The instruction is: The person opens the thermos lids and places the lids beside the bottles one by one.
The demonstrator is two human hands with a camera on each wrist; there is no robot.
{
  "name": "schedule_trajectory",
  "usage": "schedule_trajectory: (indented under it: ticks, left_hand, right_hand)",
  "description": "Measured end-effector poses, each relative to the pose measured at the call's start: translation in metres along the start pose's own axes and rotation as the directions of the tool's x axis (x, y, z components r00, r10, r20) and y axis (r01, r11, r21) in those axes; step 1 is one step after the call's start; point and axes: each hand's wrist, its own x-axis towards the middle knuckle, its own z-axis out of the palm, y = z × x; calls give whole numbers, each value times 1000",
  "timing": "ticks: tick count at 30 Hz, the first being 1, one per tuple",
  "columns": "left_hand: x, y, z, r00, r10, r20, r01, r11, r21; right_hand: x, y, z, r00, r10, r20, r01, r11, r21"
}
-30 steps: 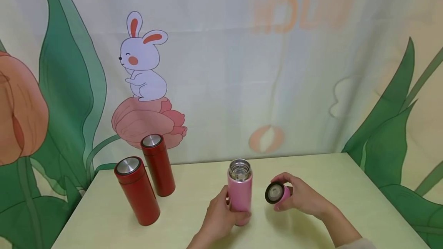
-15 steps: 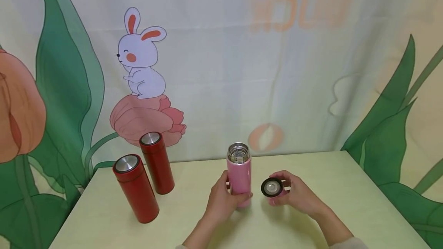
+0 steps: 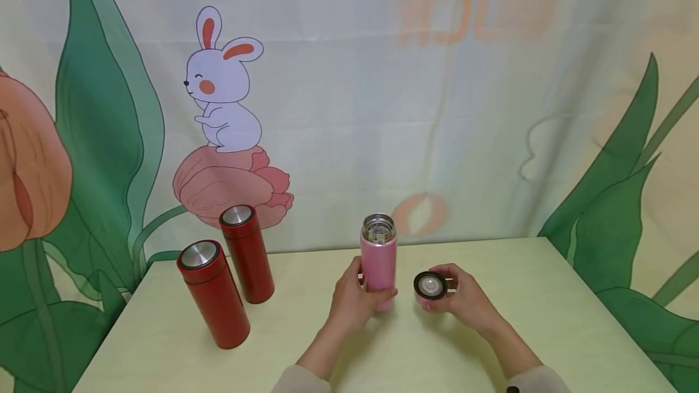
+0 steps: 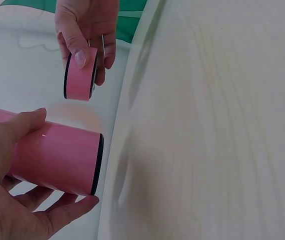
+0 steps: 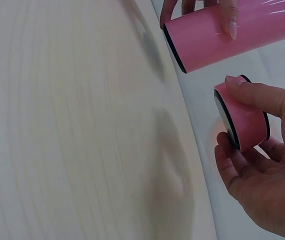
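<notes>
One pink bottle (image 3: 379, 262) stands upright in the left hand (image 3: 352, 303), whose grip is closed round its lower body; in the left wrist view a fingertip lies by the black-edged base. The bottle is held above the worktop (image 3: 303, 320), not touching it, with its steel mouth uncovered and facing up. To its right, near but apart from it, is a pink cap (image 3: 429, 285), turned so that its pale inner disc and black ring face upward. The right hand (image 3: 468, 300) has its grip clamped on this cap, thumb on one side and fingers on the other, and holds it clear of the surface too.

Well to the left stand two red bottles, the front one (image 3: 215, 296) and the rear one (image 3: 249, 259), near each other, both topped with silver discs. Behind everything hangs a pale curtain (image 3: 338, 114) printed with a white rabbit (image 3: 232, 123) and large green leaves (image 3: 101, 114)
</notes>
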Motion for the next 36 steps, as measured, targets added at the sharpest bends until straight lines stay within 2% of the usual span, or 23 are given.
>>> schedule_trajectory:
  ticks: [9,16,25,36]
  left_hand:
    - [17,2,3,1000,-17,3,17,999,-29]
    - [28,-1,7,1000,-9,-20,9,1000,-7]
    - [43,-7,14,999,-7,-32,5,999,-38]
    - [60,-13,19,999,0,-53,0,1000,-7]
  right_hand:
    - [12,7,4,997,39,-73,-41,999,-22]
    - [23,6,11,992,28,-120,-34,998,-55]
    - [41,12,19,981,44,-188,-57,997,-60]
    - [62,18,26,973,33,-230,-52,996,-79]
